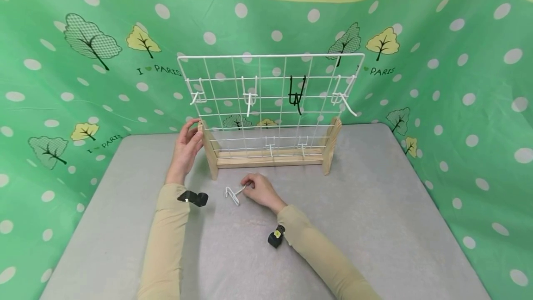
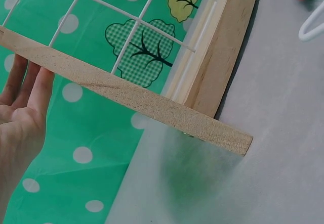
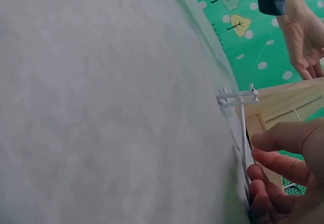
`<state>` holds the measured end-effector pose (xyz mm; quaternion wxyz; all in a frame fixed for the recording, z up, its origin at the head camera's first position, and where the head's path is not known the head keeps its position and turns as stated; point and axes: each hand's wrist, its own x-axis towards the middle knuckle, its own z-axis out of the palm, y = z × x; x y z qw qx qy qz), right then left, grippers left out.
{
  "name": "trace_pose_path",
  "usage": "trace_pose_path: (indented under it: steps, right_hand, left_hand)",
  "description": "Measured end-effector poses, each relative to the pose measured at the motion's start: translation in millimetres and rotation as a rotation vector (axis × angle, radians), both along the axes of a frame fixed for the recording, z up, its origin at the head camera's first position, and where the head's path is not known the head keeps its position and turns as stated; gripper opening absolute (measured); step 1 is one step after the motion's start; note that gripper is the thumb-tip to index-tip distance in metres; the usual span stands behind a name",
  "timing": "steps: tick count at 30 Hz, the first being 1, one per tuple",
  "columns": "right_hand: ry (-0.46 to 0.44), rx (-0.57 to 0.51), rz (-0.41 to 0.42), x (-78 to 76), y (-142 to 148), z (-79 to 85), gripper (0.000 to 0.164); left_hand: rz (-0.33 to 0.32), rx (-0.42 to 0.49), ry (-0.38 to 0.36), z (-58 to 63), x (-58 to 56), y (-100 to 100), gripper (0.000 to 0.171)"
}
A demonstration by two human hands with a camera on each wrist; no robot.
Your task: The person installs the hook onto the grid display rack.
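A white wire grid rack (image 1: 272, 55) stands upright on a wooden base, one post at each end. My left hand (image 1: 187, 147) holds the left wooden post (image 2: 126, 96) near its top; its fingertips go out of sight behind the wood in the left wrist view. Between thumb and fingers, my right hand (image 1: 261, 191) pinches a white display hook (image 1: 234, 194) by its long prong, in front of the rack. The hook's looped mounting end (image 3: 238, 98) points away from the fingers, toward the left in the head view.
Several hooks hang on the grid: white ones (image 1: 250, 96) and one black hook (image 1: 296, 96) in the upper rows, small pale hooks (image 1: 270, 146) lower down. Grey cloth (image 1: 374, 207) covers the table. A green dotted curtain (image 1: 458, 82) encloses the back and sides.
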<state>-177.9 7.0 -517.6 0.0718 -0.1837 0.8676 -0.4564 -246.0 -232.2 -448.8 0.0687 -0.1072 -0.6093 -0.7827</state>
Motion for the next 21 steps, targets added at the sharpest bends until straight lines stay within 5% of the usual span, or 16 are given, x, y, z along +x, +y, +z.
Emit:
trace_pose_path:
  steps: [8, 21]
  right_hand:
    - [0.087, 0.129, -0.004, -0.5, -0.4, 2.8, 0.017]
    - [0.088, 0.159, 0.041, 1.6, 1.1, 4.1, 0.01]
  left_hand:
    - [-0.001, -0.003, 0.005, 0.3, 0.0, -0.1, 0.037]
    - [0.007, -0.011, -0.004, 0.9, 1.9, 1.1, 0.038]
